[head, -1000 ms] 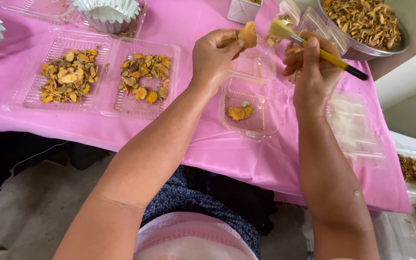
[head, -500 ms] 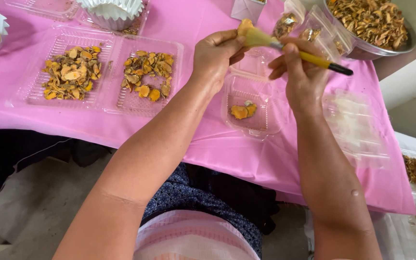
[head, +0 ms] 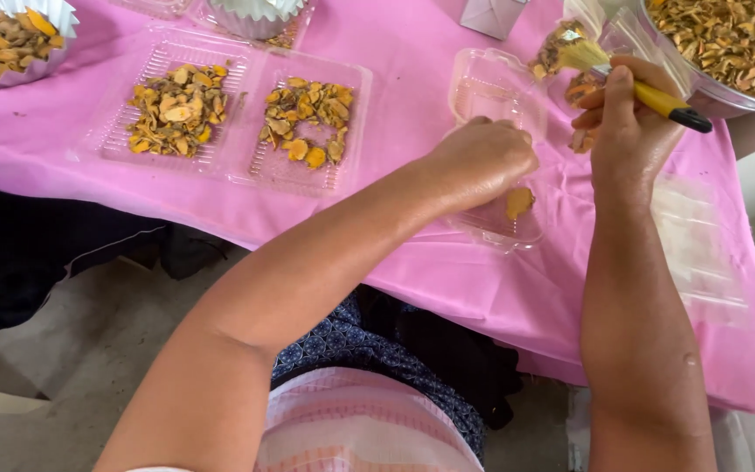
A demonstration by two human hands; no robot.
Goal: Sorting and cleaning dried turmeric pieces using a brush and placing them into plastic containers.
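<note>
Pink tablecloth [head: 412, 52], slice [head: 519, 202] under left hand [head: 482, 162]

A pink cloth [head: 412, 52] covers the counter. On it, to the left, lies an open clear plastic clamshell tray [head: 229, 114] with two compartments, each holding yellow-orange dried slices; the left pile [head: 175, 107] looks fuller than the right pile [head: 306, 118]. At the far left corner stands a white fluted bowl [head: 19, 44] of similar slices. Another white fluted bowl [head: 255, 13] sits at the top edge. A large metal bowl [head: 718, 48] heaped with brownish dried pieces stands at the top right. A small grey box [head: 493, 16] stands near the top centre.
</note>
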